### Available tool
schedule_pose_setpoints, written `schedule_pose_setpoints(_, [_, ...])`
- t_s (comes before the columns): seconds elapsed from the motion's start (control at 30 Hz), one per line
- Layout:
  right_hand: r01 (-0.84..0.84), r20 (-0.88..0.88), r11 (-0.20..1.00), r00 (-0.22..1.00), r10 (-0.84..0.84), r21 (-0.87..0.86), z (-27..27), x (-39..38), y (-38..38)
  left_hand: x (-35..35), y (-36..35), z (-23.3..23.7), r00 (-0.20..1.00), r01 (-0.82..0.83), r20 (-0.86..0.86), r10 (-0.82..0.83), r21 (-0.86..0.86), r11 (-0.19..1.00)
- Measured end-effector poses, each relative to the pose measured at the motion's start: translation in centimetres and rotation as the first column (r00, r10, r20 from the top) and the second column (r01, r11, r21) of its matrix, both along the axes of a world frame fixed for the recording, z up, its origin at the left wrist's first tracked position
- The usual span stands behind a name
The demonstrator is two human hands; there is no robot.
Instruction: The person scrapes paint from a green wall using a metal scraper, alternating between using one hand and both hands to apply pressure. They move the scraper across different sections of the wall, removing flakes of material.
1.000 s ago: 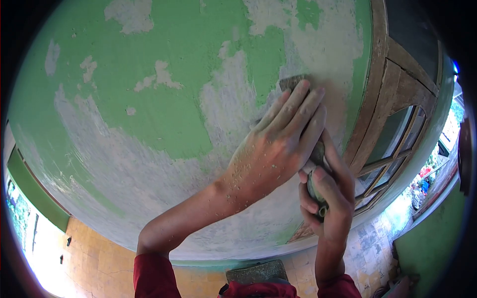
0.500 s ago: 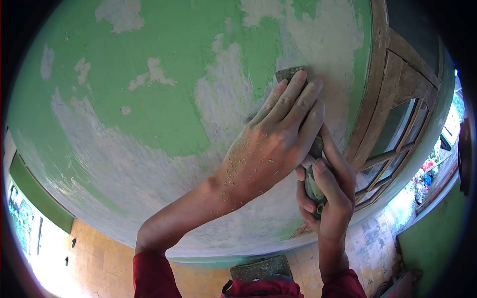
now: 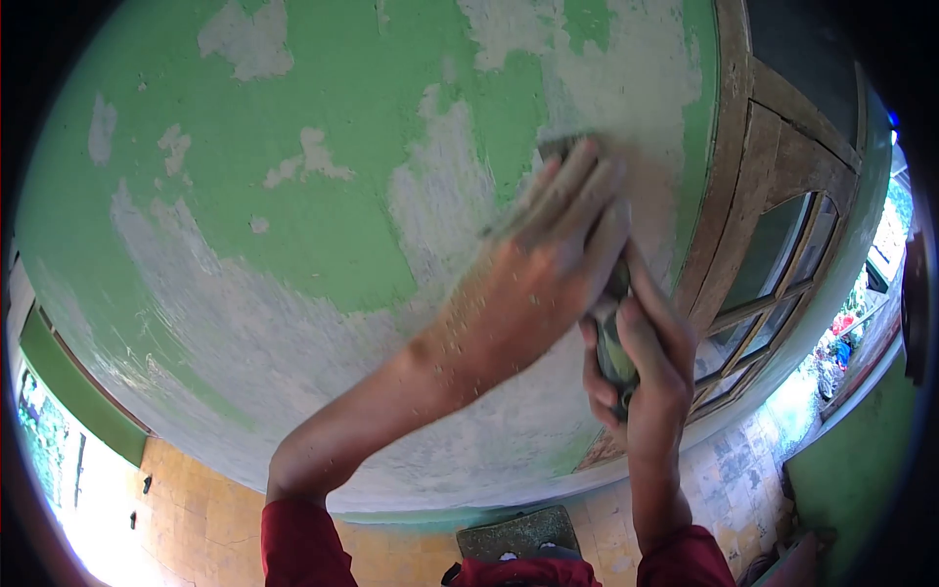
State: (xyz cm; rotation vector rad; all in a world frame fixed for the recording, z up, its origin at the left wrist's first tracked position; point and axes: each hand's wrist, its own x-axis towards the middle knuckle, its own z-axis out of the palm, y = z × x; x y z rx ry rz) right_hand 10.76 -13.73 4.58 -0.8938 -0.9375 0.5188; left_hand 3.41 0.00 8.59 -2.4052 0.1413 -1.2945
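Observation:
A scraper with a dark handle (image 3: 614, 357) and a flat blade (image 3: 565, 147) lies against the wall (image 3: 323, 215), whose green paint is patchy with bare whitish areas. My right hand (image 3: 650, 362) is wrapped round the handle. My left hand (image 3: 553, 235), blurred and specked with paint flakes, presses its fingers on the blade, with the fingertips near its top edge. The blade's lower part is hidden under those fingers. Around the blade are bare plaster and a strip of green paint to its left.
A brown wooden window frame (image 3: 729, 196) with glass panes stands right of the hands. Below are a tiled floor (image 3: 205, 509) and a dark flat block (image 3: 518, 533). A low green wall (image 3: 861, 470) is at the lower right.
Both hands and the scraper have shifted very slightly left in the view. The wall patches on the left appear slightly lower and further right. The grip has not changed.

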Motion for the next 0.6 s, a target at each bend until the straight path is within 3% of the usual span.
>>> schedule_pose_setpoints(0.07, [-0.057, 0.007, 0.998, 0.998, 0.057, 0.011, -1.8, 0.3, -0.1, -0.3, 0.0, -0.6, 0.999, -0.013, -0.035, 0.012, -0.021, 1.0])
schedule_pose_setpoints(0.27, [-0.004, -0.007, 0.999, 1.0, 0.003, -0.031, 0.2, -0.2, 0.0, -0.3, 0.3, 0.7, 0.998, -0.06, 0.035, 0.058, 0.063, 0.996])
schedule_pose_setpoints(0.37, [-0.018, 0.003, 1.0, 1.0, 0.018, -0.023, -1.0, 0.0, 0.1, -0.5, 0.3, -1.1, 1.0, -0.008, -0.022, 0.008, 0.022, 1.0])
schedule_pose_setpoints(0.6, [0.03, 0.067, 1.0, 0.997, -0.03, -0.005, -1.1, -0.3, -0.1, -0.3, 0.5, -0.1, 1.0, 0.007, -0.019, -0.007, 0.032, 0.999])
